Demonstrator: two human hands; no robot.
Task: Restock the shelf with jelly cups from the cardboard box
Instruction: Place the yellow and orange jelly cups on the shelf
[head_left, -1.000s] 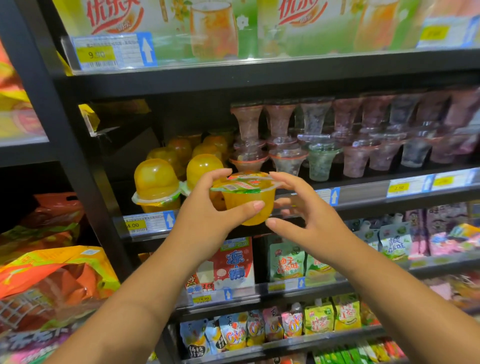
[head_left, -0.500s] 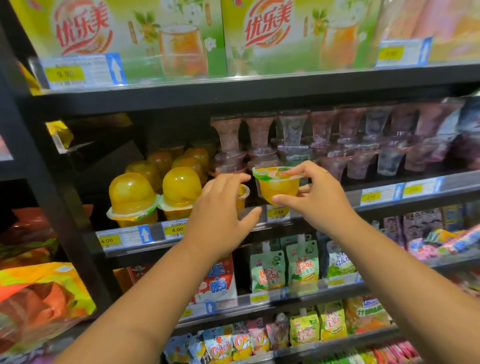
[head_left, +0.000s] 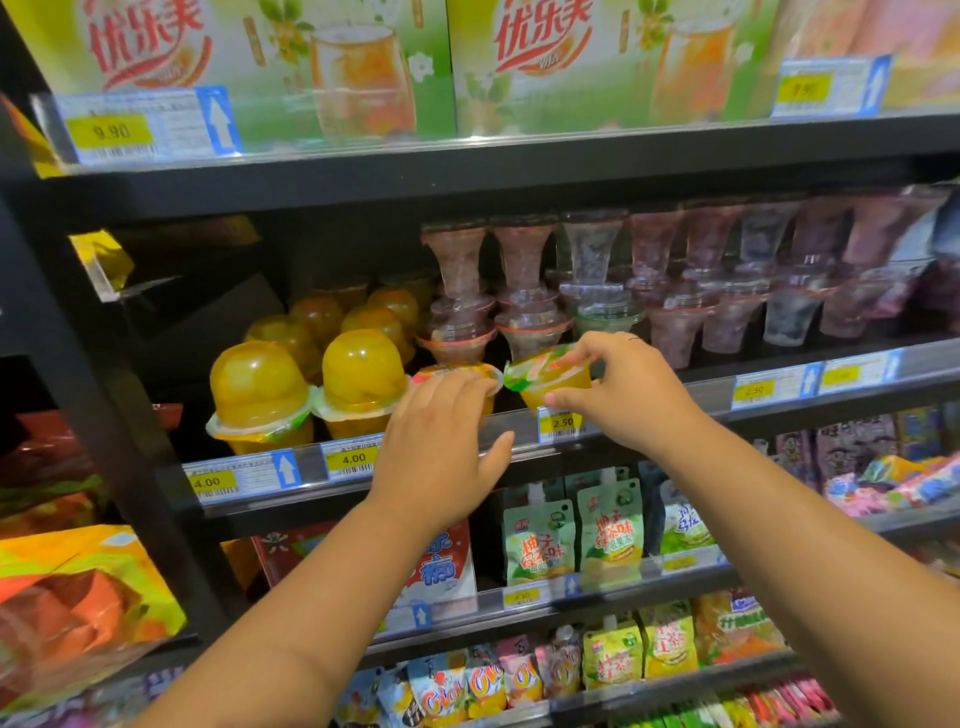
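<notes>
My right hand (head_left: 621, 392) grips an orange jelly cup (head_left: 550, 375) with a green and red foil lid, tilted, at the front edge of the middle shelf (head_left: 675, 415). My left hand (head_left: 441, 447) rests over a second orange jelly cup (head_left: 457, 371) standing on the same shelf just left of the first; its fingers lie across the cup's front. The cardboard box is out of sight.
Dome-lidded yellow jelly cups (head_left: 311, 384) fill the shelf's left part. Stacked clear pink and green cups (head_left: 670, 291) stand behind and to the right. Price tags (head_left: 561, 423) line the shelf rail. Drink boxes (head_left: 337, 67) sit above, pouches (head_left: 571, 540) below.
One second ago both hands held one cup in front of the shelf. Since then each hand has carried a cup forward onto the middle shelf's front edge, left cup set down.
</notes>
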